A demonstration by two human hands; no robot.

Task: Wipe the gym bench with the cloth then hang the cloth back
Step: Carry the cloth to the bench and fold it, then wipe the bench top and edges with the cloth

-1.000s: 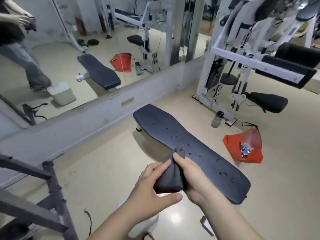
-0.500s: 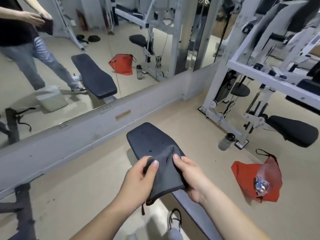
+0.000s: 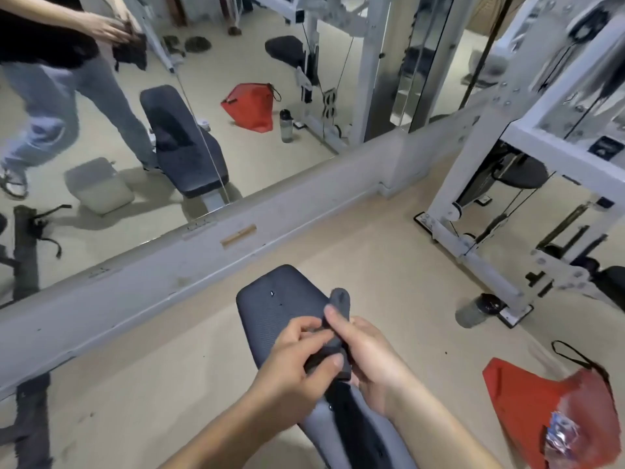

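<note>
Both hands are meeting above the near half of the dark padded gym desk (image 3: 270, 313), a long black vinyl pad running from beyond the fingertips down past the wrists toward the bottom of the view. The left hand (image 3: 297, 363) is pinching the small dark grey cloth (image 3: 333, 336) between thumb and curled fingers at its lower edge. The right hand (image 3: 368, 357) is gripping the same cloth from the other side, thumb lying along its upper part. The cloth is bunched between the two hands, one rounded end sticking up just past the right thumb; it is being held clear above the pad, though whether its lower edge is touching the pad cannot be told.

A few small pale specks are showing on the pad just beyond the left hand's fingers.

Right of the right hand, well apart, a red drawstring bag (image 3: 527, 401) is lying on the beige floor (image 3: 169, 367) with a crumpled clear wrapper (image 3: 558, 434) on it. Beyond the right hand, a dark-capped grey bottle (image 3: 477, 309) is standing beside the foot of a white metal cable machine (image 3: 507, 204).

Beyond the hands, a wall mirror (image 3: 101, 147) above a grey ledge is reflecting the person, the pad, and the red bag.
</note>
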